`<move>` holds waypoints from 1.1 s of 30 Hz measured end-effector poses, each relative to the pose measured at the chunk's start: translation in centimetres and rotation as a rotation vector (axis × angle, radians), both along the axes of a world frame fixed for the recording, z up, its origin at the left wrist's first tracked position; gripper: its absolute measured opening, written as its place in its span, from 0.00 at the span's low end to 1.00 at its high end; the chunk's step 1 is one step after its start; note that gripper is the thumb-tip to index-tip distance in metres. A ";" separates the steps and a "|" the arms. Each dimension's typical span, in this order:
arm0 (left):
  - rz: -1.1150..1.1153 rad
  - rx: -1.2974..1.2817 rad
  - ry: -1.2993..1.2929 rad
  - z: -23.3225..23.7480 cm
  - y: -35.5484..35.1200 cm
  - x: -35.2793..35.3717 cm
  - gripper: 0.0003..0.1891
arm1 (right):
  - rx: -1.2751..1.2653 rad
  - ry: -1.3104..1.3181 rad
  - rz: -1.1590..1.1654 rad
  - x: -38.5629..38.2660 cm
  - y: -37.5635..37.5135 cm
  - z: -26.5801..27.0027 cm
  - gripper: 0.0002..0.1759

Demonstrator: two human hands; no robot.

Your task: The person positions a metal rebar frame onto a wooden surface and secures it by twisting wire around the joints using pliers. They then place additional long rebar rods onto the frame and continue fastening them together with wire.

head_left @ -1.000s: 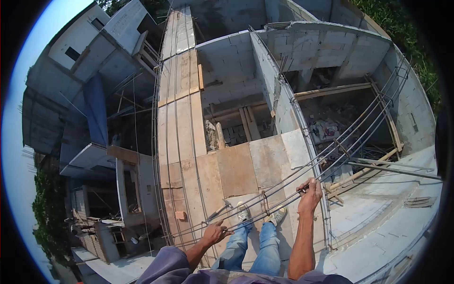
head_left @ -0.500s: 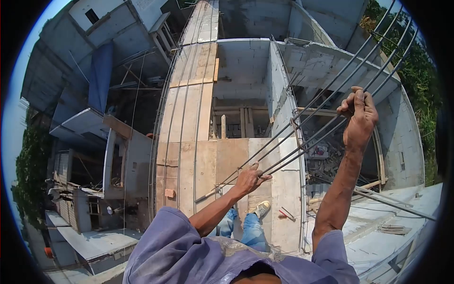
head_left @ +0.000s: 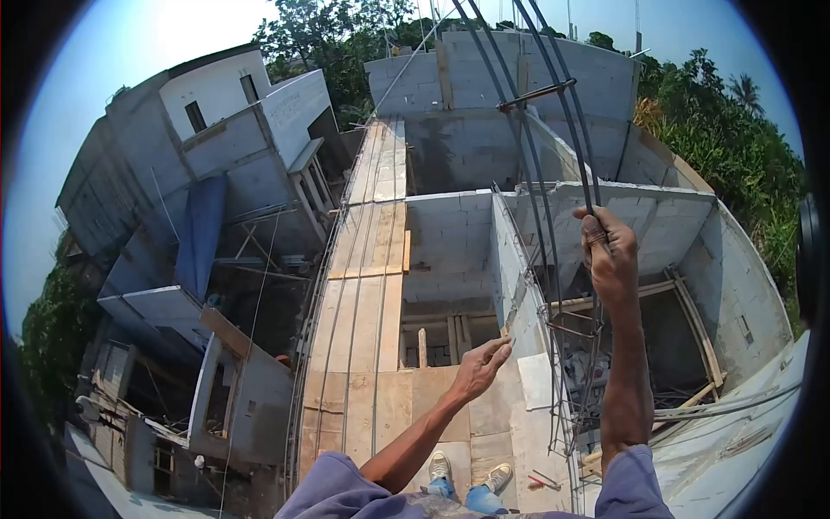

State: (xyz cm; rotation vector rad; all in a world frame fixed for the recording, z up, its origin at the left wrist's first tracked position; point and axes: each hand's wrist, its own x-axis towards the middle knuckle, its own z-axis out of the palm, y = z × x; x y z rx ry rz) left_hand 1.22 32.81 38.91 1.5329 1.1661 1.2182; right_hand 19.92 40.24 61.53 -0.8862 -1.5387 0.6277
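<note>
Right hand (head_left: pixel 612 259) on rebar cage (head_left: pixel 543 92) (top off-frame)

A single wide, fisheye view from a camera on the person's head, looking forward and steeply down from a raised spot on a building site. Dark curved borders close off the sides, and walls near them appear bent. Nearest are the sleeves (head_left: pixel 638 483), entering from the bottom edge, with the left hand (head_left: pixel 481 372) below centre and the right hand (head_left: pixel 612 253) right of it and higher. Shoes (head_left: pixel 440 467) show below. A boarded walkway (head_left: pixel 367 333) stretches away ahead, towards distant trees (head_left: pixel 731 130) and sky (head_left: pixel 216 24) at the top.
</note>
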 end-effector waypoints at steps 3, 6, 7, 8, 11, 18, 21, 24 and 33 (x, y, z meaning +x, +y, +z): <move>0.050 -0.069 -0.400 8.3 2.1 -7.3 0.36 | -0.060 -0.036 0.074 -0.7 -1.5 -1.3 0.12; 0.084 0.127 -0.636 13.2 3.6 -12.5 0.44 | 0.015 -0.059 0.142 -2.0 -1.3 -5.4 0.11; 0.121 0.138 -0.651 13.7 4.1 -13.9 0.44 | 0.015 -0.076 0.180 -2.6 -1.8 -6.6 0.11; 0.115 0.139 -0.788 13.2 4.8 -15.2 0.43 | -0.063 -0.139 0.178 -2.8 -2.6 -7.7 0.10; 0.204 0.043 -0.958 9.8 4.6 -17.3 0.38 | -0.136 -0.306 0.201 -3.6 -4.3 -12.3 0.09; 0.584 -0.477 -1.050 -9.6 -2.5 -14.3 0.19 | -0.424 -0.623 0.168 -1.7 -7.4 -24.5 0.14; 0.677 -0.657 -1.065 -16.9 -6.2 -11.2 0.25 | -0.563 -0.739 0.192 0.3 -9.1 -27.5 0.15; 0.706 -0.865 -1.076 -20.7 -9.8 -8.7 0.31 | -0.673 -0.820 0.214 2.0 -11.1 -28.8 0.16; 0.835 -1.212 -1.003 -27.1 -12.5 -3.3 0.12 | -0.782 -0.957 0.158 6.1 -12.0 -32.7 0.19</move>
